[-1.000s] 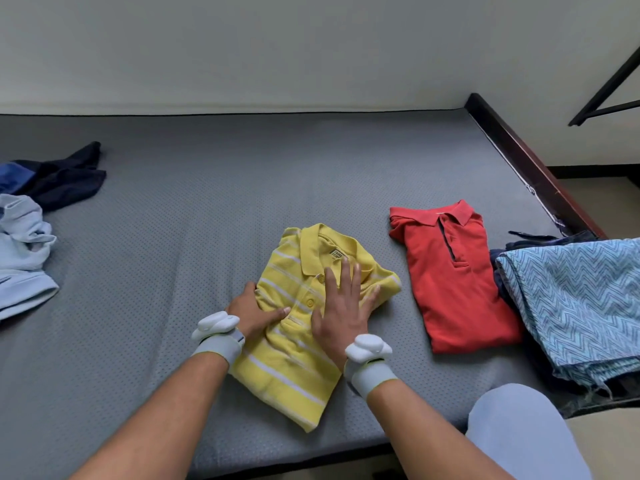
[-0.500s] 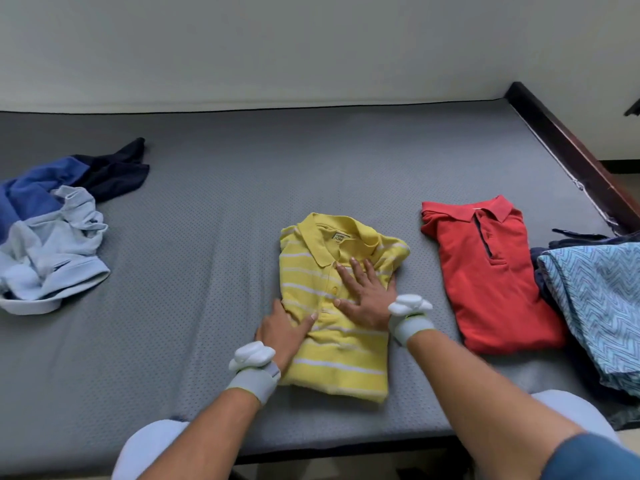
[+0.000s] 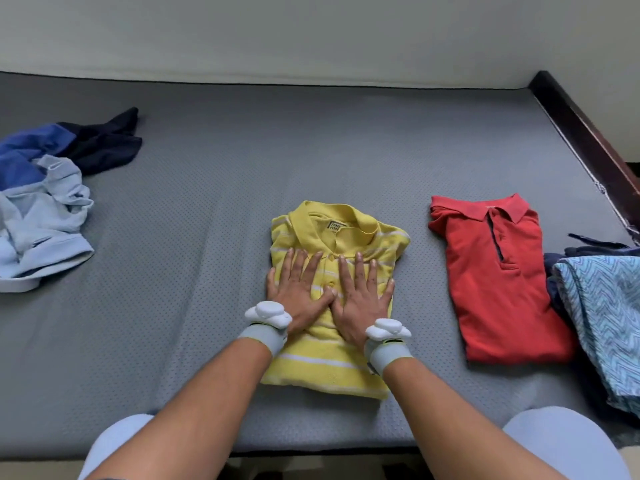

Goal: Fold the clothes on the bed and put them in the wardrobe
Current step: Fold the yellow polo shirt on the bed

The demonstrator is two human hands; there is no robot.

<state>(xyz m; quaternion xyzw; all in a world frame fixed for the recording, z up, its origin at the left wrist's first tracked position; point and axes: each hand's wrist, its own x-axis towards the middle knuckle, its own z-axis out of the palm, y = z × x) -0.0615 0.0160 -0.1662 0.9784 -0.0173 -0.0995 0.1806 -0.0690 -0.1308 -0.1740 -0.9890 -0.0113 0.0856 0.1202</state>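
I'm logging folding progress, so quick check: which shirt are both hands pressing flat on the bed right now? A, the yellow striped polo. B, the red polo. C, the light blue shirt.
A: the left hand and right hand lie flat, fingers straight, on the yellow striped polo.

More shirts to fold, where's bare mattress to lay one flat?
Widest bare patch: between the crumpled blue pile and the yellow polo. Also the strip along the wall. Crowded right: red polo, patterned cloth.
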